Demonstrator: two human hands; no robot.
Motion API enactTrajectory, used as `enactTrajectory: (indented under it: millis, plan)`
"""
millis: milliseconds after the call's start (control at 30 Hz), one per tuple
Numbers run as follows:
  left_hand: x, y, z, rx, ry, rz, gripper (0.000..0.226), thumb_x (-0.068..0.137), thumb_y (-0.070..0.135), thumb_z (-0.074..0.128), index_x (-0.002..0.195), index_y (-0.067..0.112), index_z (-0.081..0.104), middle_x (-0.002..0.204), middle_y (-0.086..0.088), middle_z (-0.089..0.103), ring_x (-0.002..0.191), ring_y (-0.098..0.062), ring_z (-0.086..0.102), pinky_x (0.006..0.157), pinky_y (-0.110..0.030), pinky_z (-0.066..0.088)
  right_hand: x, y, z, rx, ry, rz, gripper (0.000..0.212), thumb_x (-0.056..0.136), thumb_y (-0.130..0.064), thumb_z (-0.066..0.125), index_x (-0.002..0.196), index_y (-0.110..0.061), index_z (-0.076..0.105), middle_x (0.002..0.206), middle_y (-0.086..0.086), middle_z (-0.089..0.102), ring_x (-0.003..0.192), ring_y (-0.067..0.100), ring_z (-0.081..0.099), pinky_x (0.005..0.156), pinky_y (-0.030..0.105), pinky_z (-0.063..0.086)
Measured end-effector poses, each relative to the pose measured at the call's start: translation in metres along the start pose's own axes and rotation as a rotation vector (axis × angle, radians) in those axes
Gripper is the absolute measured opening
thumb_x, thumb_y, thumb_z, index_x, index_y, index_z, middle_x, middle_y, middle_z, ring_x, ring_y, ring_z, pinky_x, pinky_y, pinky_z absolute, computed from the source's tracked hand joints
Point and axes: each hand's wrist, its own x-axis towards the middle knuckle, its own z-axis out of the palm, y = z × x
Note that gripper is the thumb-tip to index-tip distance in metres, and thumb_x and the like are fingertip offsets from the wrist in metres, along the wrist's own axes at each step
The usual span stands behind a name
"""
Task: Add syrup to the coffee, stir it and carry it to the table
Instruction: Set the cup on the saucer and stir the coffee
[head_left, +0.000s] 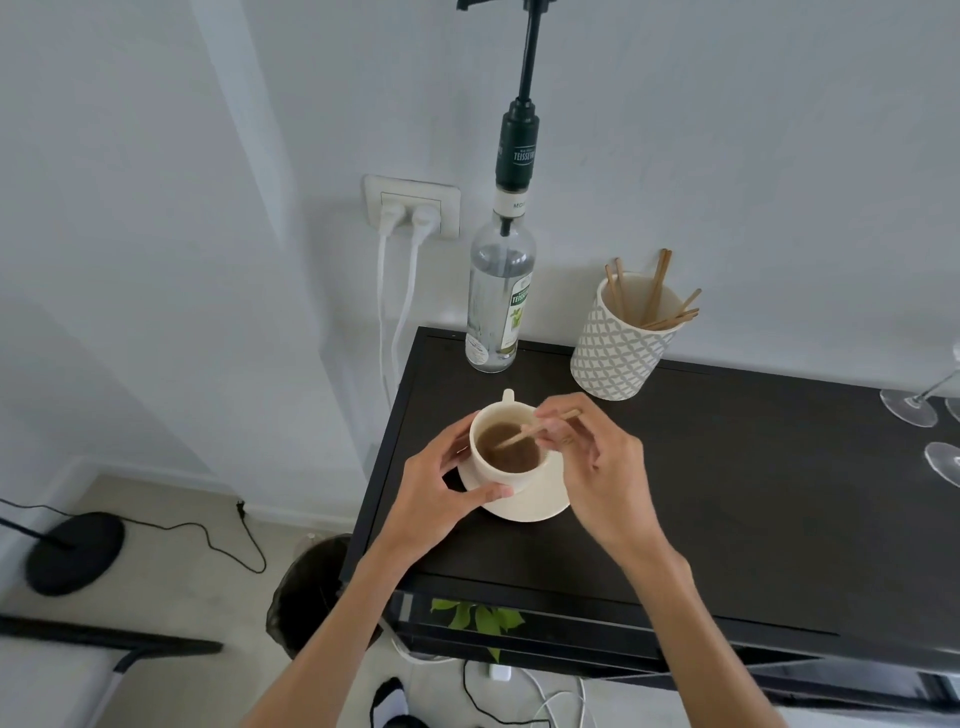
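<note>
Cream-coloured ceramic formed the cup (506, 454), which stood on a matching saucer (540, 506) near the left end of the dark tabletop (727, 493). Brown coffee (511, 449) filled the cup to well below the rim.

Hand state: the left hand (441, 486) was curled around the cup's near-left wall, thumb on the front, steadying it. The right hand (597, 462) pinched the upper end of a wooden stirrer (524, 434) between thumb and fingertips.

Task progress, as judged: the stirring step was in hand. Whether syrup had been added could not be confirmed from the view; the syrup bottle (498, 301) with its pump stood upright behind the cup, against the wall, untouched by either hand. Carrying the cup to the table remained to be done.

Orientation: the stirrer's long axis ran tilted, from its upper end at the right-hand fingers down and to the left, its lower tip dipped in the coffee. The cup handle pointed away from the person, toward the bottle. A patterned holder (618, 348) of spare stirrers stood to the right of the bottle.
</note>
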Motion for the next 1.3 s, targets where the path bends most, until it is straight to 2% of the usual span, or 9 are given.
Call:
enactTrajectory:
  millis: [267,400,467,567,667,833,1067,1200,1300]
  plan:
    - [0.0,0.0,0.0,0.002,-0.007,0.013,0.081,0.07,0.017,0.096,0.139,0.031,0.056,0.133,0.016,0.069,0.126,-0.004,0.063,0.102,-0.013,0.049,0.0,0.011,-0.02,0.058,0.016,0.061,0.021,0.101,-0.002,0.057,0.104,-0.019,0.068,0.09,-0.012,0.074,0.093,0.017,0.076,0.089,0.039,0.063]
    - [-0.001,0.001,0.0,0.006,-0.005,0.011,0.081,0.07,0.018,0.096,0.139,0.031,0.057,0.133,0.016,0.068,0.126,-0.004,0.063,0.104,-0.015,0.049,0.003,0.012,-0.021,0.202,0.149,0.095,0.013,0.101,-0.011,0.058,0.104,-0.016,0.07,0.095,0.002,0.077,0.098,0.022,0.077,0.09,0.047,0.062]
    - [0.0,0.003,0.0,0.007,0.001,0.009,0.08,0.07,0.017,0.096,0.138,0.035,0.057,0.132,0.018,0.069,0.126,-0.003,0.063,0.103,-0.013,0.049,0.005,0.013,-0.026,0.168,0.167,0.094,0.016,0.102,-0.01,0.057,0.102,-0.019,0.07,0.094,0.0,0.076,0.098,0.021,0.077,0.09,0.048,0.061]
    - [0.0,0.003,0.0,0.015,0.008,0.008,0.08,0.07,0.017,0.096,0.135,0.041,0.056,0.13,0.021,0.069,0.125,-0.001,0.063,0.101,-0.011,0.048,0.001,0.011,-0.027,-0.018,0.039,0.054,0.02,0.102,-0.007,0.056,0.103,-0.023,0.068,0.096,-0.012,0.072,0.096,0.017,0.074,0.089,0.045,0.061]
    - [-0.001,0.002,0.001,0.007,0.007,0.006,0.08,0.07,0.017,0.095,0.136,0.038,0.056,0.131,0.017,0.069,0.125,-0.003,0.064,0.103,-0.014,0.049,0.002,0.001,-0.015,-0.023,-0.086,0.038,0.021,0.103,-0.011,0.055,0.105,-0.027,0.067,0.098,-0.014,0.072,0.097,0.012,0.073,0.091,0.037,0.061]
    - [-0.001,0.001,0.0,0.009,0.0,0.004,0.08,0.07,0.019,0.096,0.138,0.034,0.057,0.131,0.018,0.069,0.125,-0.002,0.064,0.103,-0.013,0.048,0.02,-0.014,-0.009,-0.099,-0.111,-0.02,0.027,0.103,-0.008,0.051,0.11,-0.028,0.067,0.095,-0.019,0.068,0.101,0.004,0.067,0.089,0.026,0.055]
    - [0.0,0.0,0.0,0.014,-0.001,0.0,0.079,0.07,0.021,0.096,0.136,0.039,0.056,0.13,0.02,0.069,0.125,-0.003,0.064,0.103,-0.014,0.049,0.016,-0.01,-0.011,-0.062,-0.17,0.023,0.017,0.103,-0.016,0.055,0.105,-0.029,0.066,0.099,-0.014,0.071,0.093,0.012,0.074,0.085,0.038,0.063]
    - [-0.001,0.0,0.001,0.005,0.001,0.0,0.079,0.07,0.019,0.096,0.136,0.037,0.057,0.131,0.018,0.069,0.125,-0.004,0.064,0.103,-0.014,0.049,0.019,-0.006,-0.012,0.083,-0.011,0.052,0.019,0.103,-0.012,0.055,0.108,-0.024,0.068,0.095,-0.011,0.072,0.093,0.012,0.076,0.088,0.038,0.063]
    - [-0.001,0.001,0.0,0.015,0.0,0.004,0.079,0.07,0.019,0.096,0.135,0.04,0.057,0.13,0.022,0.069,0.125,-0.002,0.063,0.102,-0.012,0.048,0.014,0.002,-0.027,0.202,0.128,0.095,0.018,0.104,-0.012,0.054,0.106,-0.023,0.068,0.096,0.005,0.074,0.092,0.019,0.078,0.086,0.04,0.063]
